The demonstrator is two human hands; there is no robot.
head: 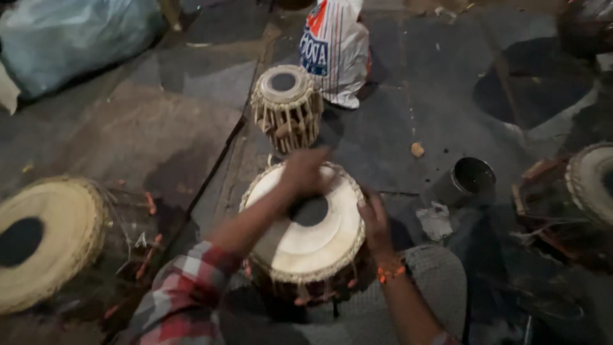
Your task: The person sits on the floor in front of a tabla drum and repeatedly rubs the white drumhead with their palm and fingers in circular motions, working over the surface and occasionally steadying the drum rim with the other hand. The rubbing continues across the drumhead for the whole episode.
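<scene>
Your view is dim and grainy. The pale skin of the drum (311, 239) under your hands catches the most light. Your left hand (305, 172) above it is motion-blurred. Corners far from the drum sink into soft shadow.

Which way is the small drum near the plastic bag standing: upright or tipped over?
Upright. The small drum stands on the floor with its round head and dark centre spot facing up, lacing down its sides.

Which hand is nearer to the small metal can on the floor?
The right hand, on the near drum's right rim, left of the metal can. The left hand lies farther left, on the drumhead.
</scene>
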